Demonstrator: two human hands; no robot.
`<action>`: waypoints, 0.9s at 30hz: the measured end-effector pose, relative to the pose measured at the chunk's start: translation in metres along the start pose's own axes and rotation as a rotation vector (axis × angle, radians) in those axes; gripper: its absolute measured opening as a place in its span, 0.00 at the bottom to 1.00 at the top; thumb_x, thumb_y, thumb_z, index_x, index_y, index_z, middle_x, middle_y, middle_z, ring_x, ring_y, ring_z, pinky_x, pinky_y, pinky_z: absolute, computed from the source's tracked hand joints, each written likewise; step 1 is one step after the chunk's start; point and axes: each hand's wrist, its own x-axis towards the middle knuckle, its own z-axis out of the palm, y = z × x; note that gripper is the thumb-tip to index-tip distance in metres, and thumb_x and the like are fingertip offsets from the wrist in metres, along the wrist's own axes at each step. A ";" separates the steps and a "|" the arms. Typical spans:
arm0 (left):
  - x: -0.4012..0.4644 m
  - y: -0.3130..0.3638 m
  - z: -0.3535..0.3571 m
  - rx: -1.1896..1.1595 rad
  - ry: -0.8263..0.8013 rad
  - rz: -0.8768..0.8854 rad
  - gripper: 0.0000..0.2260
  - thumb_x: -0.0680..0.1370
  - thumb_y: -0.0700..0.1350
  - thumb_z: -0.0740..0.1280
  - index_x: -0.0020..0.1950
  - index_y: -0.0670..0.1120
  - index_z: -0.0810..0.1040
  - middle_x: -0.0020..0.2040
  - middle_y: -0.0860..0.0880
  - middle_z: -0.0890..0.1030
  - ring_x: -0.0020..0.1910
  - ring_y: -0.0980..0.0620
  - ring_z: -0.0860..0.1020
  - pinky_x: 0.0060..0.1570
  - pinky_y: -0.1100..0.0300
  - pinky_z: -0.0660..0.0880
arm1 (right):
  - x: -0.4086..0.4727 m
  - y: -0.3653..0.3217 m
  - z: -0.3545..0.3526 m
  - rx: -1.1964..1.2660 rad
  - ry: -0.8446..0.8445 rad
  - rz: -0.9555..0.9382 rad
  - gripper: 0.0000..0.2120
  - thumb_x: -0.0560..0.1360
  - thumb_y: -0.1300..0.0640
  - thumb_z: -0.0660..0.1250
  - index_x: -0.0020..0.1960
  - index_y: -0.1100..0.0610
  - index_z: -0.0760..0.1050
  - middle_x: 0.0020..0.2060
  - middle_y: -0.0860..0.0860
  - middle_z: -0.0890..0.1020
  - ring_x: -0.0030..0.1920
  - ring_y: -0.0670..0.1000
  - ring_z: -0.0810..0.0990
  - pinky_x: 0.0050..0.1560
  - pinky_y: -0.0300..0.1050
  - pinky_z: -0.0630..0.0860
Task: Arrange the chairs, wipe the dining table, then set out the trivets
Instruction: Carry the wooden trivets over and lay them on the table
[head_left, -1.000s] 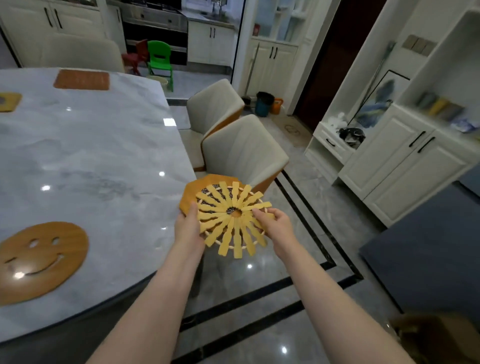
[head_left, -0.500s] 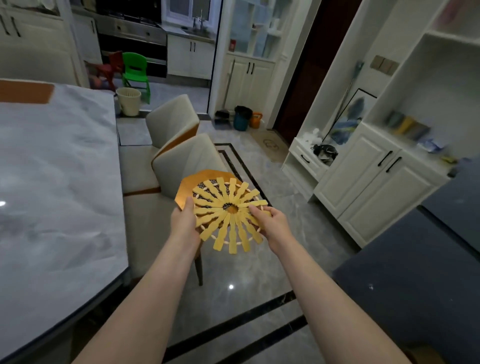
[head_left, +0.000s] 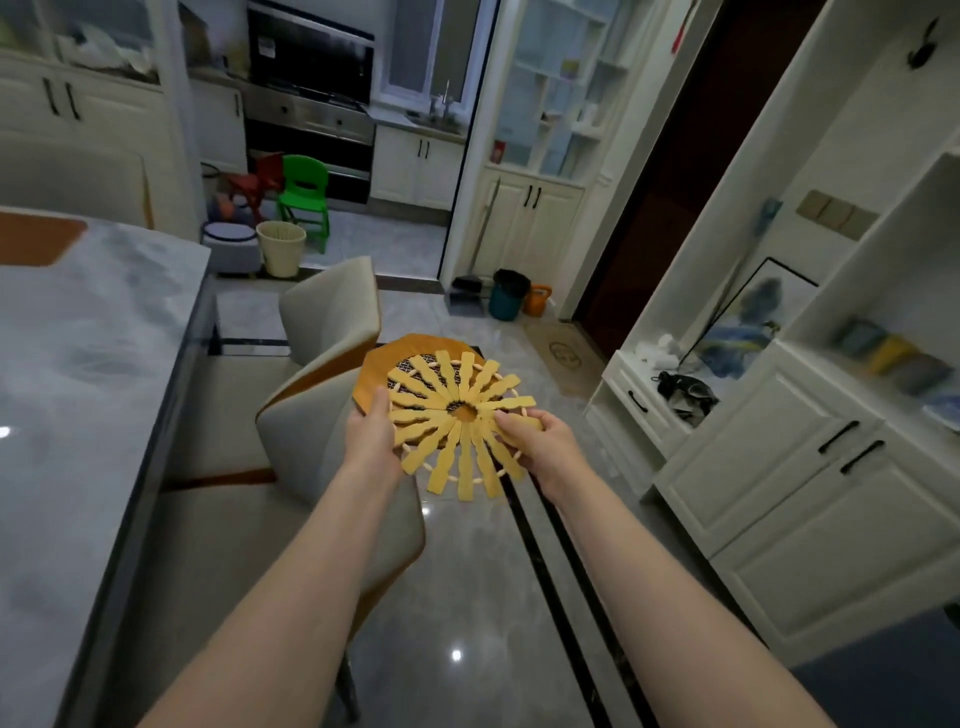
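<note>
I hold a stack of trivets in front of me, above the floor beside the table. On top is a yellow sunburst trivet (head_left: 457, 415) of wooden slats; under it an orange octagonal trivet (head_left: 415, 348) shows at the back. My left hand (head_left: 370, 436) grips the stack's left edge. My right hand (head_left: 540, 441) holds the sunburst trivet's right side. The grey marble dining table (head_left: 88, 364) lies to my left, with an orange rectangular trivet (head_left: 36, 239) at its far end. Two beige chairs (head_left: 332, 312) (head_left: 306, 431) stand along the table's right side.
White cabinets (head_left: 789, 467) and shelves line the right wall. A teal bin (head_left: 506, 299), an orange jug and a dustpan stand by the dark doorway. Further back are a cream basket (head_left: 280, 248), a green child's chair (head_left: 304, 200) and the kitchen oven.
My view has swung right and up, away from the table; the smiley trivet has left the view. Both hands still hold the same stack of trivets.
</note>
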 end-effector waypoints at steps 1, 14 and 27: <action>0.007 0.001 0.005 0.010 0.007 0.006 0.14 0.82 0.49 0.59 0.64 0.44 0.73 0.52 0.45 0.82 0.45 0.48 0.82 0.31 0.57 0.78 | 0.009 -0.003 -0.001 -0.001 -0.007 -0.005 0.16 0.72 0.58 0.74 0.57 0.59 0.75 0.48 0.56 0.84 0.43 0.52 0.84 0.50 0.51 0.82; 0.168 0.012 0.093 -0.194 0.341 0.186 0.16 0.81 0.50 0.60 0.65 0.43 0.72 0.55 0.43 0.81 0.49 0.44 0.81 0.40 0.51 0.79 | 0.254 -0.059 0.024 -0.164 -0.416 -0.028 0.16 0.72 0.58 0.73 0.57 0.59 0.75 0.49 0.57 0.84 0.46 0.52 0.83 0.46 0.45 0.81; 0.177 0.077 -0.021 -0.510 0.820 0.479 0.13 0.81 0.49 0.61 0.62 0.44 0.75 0.54 0.45 0.82 0.48 0.46 0.81 0.42 0.50 0.79 | 0.284 -0.052 0.227 -0.358 -1.011 -0.016 0.09 0.73 0.60 0.73 0.50 0.55 0.75 0.42 0.51 0.83 0.39 0.48 0.82 0.42 0.43 0.79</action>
